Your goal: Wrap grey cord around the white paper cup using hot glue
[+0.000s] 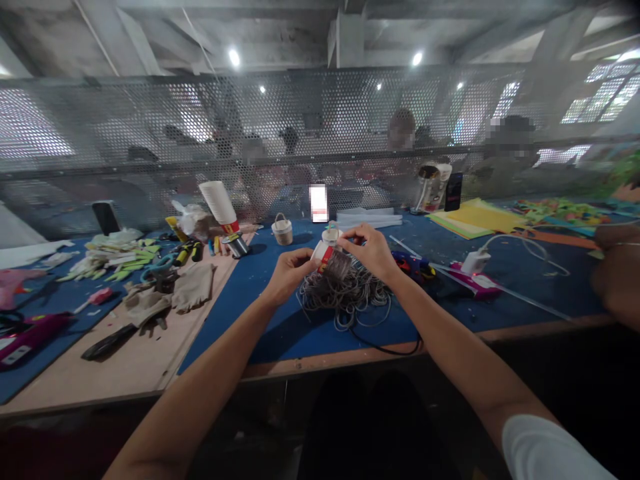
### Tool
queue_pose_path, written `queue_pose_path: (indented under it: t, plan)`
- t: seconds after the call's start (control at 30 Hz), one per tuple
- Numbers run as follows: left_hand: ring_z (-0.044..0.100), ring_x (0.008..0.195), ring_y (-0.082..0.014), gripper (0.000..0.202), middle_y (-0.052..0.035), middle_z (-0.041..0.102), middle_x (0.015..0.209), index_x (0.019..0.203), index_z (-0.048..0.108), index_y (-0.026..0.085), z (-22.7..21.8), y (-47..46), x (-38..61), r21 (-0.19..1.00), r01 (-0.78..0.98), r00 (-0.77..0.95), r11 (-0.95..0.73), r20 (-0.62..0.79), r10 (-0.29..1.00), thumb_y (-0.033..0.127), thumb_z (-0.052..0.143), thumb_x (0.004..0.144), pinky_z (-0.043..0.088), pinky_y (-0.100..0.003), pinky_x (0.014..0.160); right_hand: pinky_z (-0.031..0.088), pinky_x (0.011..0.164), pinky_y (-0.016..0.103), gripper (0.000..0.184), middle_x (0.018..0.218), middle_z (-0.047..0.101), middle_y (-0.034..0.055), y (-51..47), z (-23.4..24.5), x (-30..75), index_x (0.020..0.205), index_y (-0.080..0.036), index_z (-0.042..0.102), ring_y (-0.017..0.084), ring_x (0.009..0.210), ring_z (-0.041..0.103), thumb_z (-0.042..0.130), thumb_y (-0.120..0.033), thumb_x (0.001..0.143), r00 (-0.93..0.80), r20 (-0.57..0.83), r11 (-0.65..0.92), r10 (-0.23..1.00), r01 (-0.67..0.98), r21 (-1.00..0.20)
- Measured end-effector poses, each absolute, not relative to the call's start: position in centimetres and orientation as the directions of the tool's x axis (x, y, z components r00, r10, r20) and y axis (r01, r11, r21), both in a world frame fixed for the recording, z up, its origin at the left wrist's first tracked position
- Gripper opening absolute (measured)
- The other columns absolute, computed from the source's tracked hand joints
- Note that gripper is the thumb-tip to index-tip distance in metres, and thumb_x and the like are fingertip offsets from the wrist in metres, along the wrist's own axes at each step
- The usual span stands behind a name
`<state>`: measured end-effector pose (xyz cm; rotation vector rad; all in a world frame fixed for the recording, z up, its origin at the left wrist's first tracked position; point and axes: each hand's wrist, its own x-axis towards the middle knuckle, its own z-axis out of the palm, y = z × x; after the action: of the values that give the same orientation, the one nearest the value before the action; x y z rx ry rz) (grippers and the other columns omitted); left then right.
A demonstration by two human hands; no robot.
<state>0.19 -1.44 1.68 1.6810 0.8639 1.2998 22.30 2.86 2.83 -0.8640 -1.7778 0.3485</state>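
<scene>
My left hand (287, 272) and my right hand (369, 250) meet over the blue mat, both closed on a small paper cup (327, 257) with a red and white side, partly wrapped in grey cord. Below my hands lies a loose tangle of grey cord (345, 297), and a strand runs up to the cup. A second small white cup (331, 235) stands just behind my fingers. A black cable (390, 347) curls along the table's front edge beneath the tangle.
A tilted stack of paper cups (220, 205), a small basket (283, 230), gloves (193, 287), glue guns (413, 263) and paper scraps (117, 257) crowd the table. Coloured sheets (475, 217) lie far right. A perforated metal screen (320, 127) stands behind, with people beyond. Another person's arm (617, 273) is at right.
</scene>
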Motion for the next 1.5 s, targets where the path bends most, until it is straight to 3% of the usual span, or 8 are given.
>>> queue_pose_path:
  t: [1.13,1.5]
  plan:
    - [0.057,0.068,-0.014,0.026,-0.0027,0.066,0.073,0.076,0.073,0.013,2.28,-1.89,0.28,0.903,0.041,0.282,-0.428,0.4,0.872,0.039,0.076,0.078,0.045,-0.024,0.067,0.042,0.066,0.03,0.017,0.077,0.06,0.0012,2.39,3.36,22.98,0.081,-0.019,0.073,0.014,0.068,0.052,0.07,-0.036,0.082,-0.214,0.621,0.654,0.754,0.325,-0.683]
    - [0.055,0.07,-0.0135,0.022,-0.0021,0.065,0.075,0.079,0.074,0.014,1.89,-1.68,0.17,0.9,-0.011,0.308,-0.437,0.418,0.855,0.035,0.077,0.079,0.043,-0.023,0.068,0.042,0.067,0.029,0.026,0.077,0.067,0.0025,2.56,3.29,22.93,0.081,-0.016,0.074,0.015,0.068,0.055,0.073,-0.041,0.074,-0.256,0.459,0.518,0.851,0.264,-0.813]
